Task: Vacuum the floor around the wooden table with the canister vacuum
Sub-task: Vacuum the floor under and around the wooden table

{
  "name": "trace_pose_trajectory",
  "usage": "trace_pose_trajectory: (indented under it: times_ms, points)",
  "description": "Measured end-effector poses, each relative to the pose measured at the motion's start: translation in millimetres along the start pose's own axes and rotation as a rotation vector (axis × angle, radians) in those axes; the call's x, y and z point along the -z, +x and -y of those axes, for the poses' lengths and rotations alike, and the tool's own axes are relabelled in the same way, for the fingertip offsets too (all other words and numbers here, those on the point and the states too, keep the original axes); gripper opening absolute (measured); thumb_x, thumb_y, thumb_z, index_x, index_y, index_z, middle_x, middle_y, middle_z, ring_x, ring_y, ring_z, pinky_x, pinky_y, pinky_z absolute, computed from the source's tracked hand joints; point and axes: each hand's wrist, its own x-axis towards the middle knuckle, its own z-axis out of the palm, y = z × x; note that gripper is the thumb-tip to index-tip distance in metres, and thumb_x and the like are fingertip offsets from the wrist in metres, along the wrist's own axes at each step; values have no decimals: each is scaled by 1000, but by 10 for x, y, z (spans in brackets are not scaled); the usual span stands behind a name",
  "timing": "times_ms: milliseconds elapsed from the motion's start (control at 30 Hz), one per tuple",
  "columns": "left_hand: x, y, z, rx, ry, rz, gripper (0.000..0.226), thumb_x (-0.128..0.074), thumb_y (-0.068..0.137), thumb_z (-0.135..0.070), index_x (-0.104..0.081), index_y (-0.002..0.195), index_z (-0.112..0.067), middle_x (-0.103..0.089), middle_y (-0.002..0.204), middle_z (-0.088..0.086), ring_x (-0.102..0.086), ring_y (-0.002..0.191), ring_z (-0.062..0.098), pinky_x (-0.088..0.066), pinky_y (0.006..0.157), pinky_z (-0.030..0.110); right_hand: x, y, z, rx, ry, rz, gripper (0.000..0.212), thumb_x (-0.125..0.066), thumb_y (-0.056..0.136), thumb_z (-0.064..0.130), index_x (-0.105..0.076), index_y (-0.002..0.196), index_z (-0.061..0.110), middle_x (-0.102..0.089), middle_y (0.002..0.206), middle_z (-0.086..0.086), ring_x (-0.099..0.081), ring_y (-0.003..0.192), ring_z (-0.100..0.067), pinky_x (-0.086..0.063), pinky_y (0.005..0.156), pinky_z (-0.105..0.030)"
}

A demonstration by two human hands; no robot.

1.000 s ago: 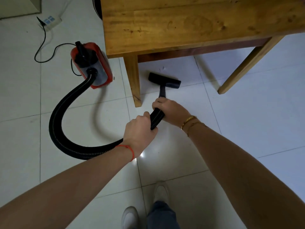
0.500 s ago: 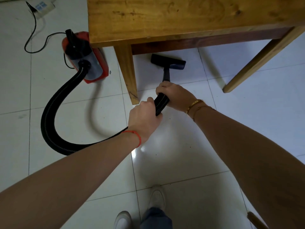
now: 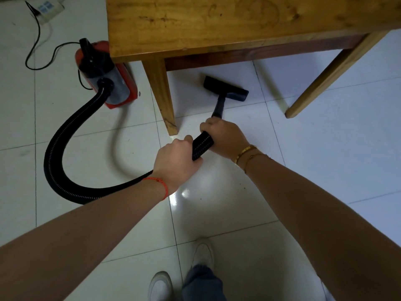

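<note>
The left hand [image 3: 175, 161] is curled round the ribbed black hose [image 3: 65, 135], and just ahead of it the right hand [image 3: 225, 137] grips the hose's front end where the stiff wand begins. The wand runs forward to the flat black floor nozzle [image 3: 225, 89], which rests on the white tiled floor [image 3: 325, 148] between two legs of the wooden table [image 3: 217, 22]. The hose loops left and back to the red canister vacuum [image 3: 108, 79], standing beside the table's near leg.

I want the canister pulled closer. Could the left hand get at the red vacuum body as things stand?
Probably not right away: the left hand grips the hose, and the vacuum body sits beyond it beside the table leg. The open floor between looks unobstructed, though.
</note>
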Motion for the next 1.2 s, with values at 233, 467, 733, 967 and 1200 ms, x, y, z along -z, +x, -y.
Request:
trace_pose_trajectory:
  times_ms: [233,467,733,967,1200]
  points:
    - [97,-398,217,-55,85,49,21,-54,83,-32,-47,93,-14,-43,63,-1,-51,60,26,-39,54,28,15,-310,415,-4,-64,-74,8,-64,73,13,-57,72,9,-57,63,-8,-55,55,-26,-30,46,-24]
    - [86,-563,396,-91,153,48,24,-54,85,-32,-49,99,-14,-42,65,-2,-49,61,25,-36,55,28,-104,-410,669,-44,-27,-127,22,-75,67,16,-55,68,8,-55,58,-9,-53,49,-27,-27,45,-21]
    - [-99,-134,356,-163,165,-56,23,-52,87,-29,-49,105,-14,-47,71,0,-47,61,21,-37,56,28,-165,-217,351,-123,-50,-125,15,-61,82,17,-57,88,4,-61,79,-15,-57,71,-34,-32,54,-31]
    - [-402,561,50,-267,106,-191,18,-52,86,-25,-50,101,-16,-55,74,2,-53,63,23,-46,56,31,-230,-53,-339,-240,-98,-134,22,-57,87,27,-54,98,8,-61,90,-11,-60,79,-33,-35,59,-32]
    - [-786,1167,-248,-351,125,-270,22,-54,83,-22,-51,103,-15,-62,86,8,-61,77,32,-38,58,31,-452,26,-936,-363,-113,-190,24,-61,87,28,-54,100,9,-61,94,-12,-61,82,-34,-40,61,-32]
